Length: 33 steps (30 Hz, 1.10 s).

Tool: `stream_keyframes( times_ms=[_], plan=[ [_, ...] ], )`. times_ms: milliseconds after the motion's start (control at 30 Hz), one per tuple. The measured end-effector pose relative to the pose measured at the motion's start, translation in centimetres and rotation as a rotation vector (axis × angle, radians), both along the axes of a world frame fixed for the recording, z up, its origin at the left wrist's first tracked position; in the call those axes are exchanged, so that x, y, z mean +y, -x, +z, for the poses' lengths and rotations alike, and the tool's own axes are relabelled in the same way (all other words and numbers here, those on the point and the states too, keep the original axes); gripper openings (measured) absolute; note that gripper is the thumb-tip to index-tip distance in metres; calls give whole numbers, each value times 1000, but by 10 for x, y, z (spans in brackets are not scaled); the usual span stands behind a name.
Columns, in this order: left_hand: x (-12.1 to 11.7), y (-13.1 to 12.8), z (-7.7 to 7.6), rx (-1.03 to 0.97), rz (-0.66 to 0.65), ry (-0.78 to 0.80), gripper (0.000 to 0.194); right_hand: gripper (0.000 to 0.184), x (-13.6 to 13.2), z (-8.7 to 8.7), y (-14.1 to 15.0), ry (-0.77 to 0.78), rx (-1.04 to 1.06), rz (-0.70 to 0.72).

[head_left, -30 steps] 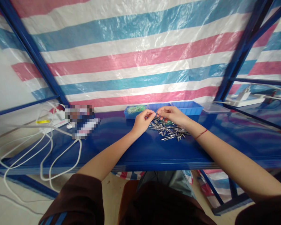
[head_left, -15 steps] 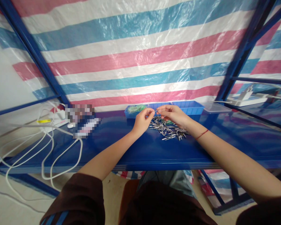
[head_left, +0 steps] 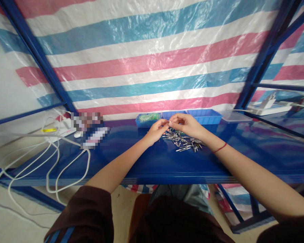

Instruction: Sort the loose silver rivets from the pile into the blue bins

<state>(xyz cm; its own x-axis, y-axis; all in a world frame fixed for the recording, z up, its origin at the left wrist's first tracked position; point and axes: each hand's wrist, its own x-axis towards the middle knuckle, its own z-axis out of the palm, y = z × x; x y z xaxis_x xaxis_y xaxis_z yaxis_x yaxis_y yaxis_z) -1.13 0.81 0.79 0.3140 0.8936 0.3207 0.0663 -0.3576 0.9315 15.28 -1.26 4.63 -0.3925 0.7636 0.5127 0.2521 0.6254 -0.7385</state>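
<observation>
My left hand [head_left: 157,131] and my right hand [head_left: 188,125] meet fingertip to fingertip above the blue table. Both are closed in a pinch. A small bright end of a slim metal rod [head_left: 170,122] shows between them; the fingers cover most of it. Right below lies a loose heap of slim metal rods [head_left: 186,143], silver with darker parts, pointing in many directions. Behind my left hand, a blue bin [head_left: 141,125] holds green and clear material [head_left: 149,117]. A bit of green also shows behind the heap, partly hidden by my right hand.
Two further blue bins [head_left: 205,116] continue the row to the right, beside a clear plastic lid [head_left: 236,116]. White cables [head_left: 87,165] and a power strip [head_left: 58,135] occupy the left end. Blue frame posts [head_left: 258,64] and a striped sheet [head_left: 152,60] enclose the back.
The rod visible between my fingertips half a second ago is now mostly covered. My hands have drawn closer together, and the left has turned slightly, its fingers flatter.
</observation>
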Motion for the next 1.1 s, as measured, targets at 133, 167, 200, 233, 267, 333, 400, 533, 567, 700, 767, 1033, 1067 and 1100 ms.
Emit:
stream_keyframes(
  times_ms=[133, 167, 200, 233, 267, 333, 400, 533, 567, 700, 767, 1033, 1067, 1100],
  plan=[
    [-3, -2, -2, 25, -91, 67, 24, 29, -1, 0, -2, -138, -92, -74],
    [-4, -3, -2, 16, -110, 88, 24, 29, -2, 0, -3, -155, -116, -94],
    [-6, -4, -2, 3, -122, 107, 24, 30, -2, 1, -4, -166, -141, -114],
    [-7, -4, -1, -11, -128, 126, 24, 31, -2, 1, -5, -176, -163, -135],
    [-8, -5, 0, -25, -126, 144, 23, 32, -2, 0, -5, -184, -182, -156],
    [-10, -6, 2, -51, -103, 174, 22, 34, 0, 0, -6, -195, -218, -179],
    [-10, -6, 3, -70, -72, 192, 22, 35, 1, -1, -8, -200, -257, -176],
    [-7, -7, 3, -69, -29, 161, 22, 33, 4, -3, -9, -210, -319, -186],
    [-6, -7, 2, -61, -24, 142, 21, 32, 4, -4, -8, -212, -321, -190],
    [-3, -7, 0, -8, -2, 64, 21, 31, 3, -3, -8, -223, -323, -166],
    [-1, -5, 0, 28, 39, 7, 20, 30, 6, -1, -9, -233, -295, -210],
    [11, 11, -2, 246, 278, -147, 18, 10, 63, 11, -32, -276, -219, -545],
    [12, 13, -2, 294, 287, -190, 18, 10, 72, 10, -33, -281, -253, -570],
    [12, 14, -2, 354, 288, -245, 19, 10, 80, 7, -33, -281, -294, -591]
  ],
)
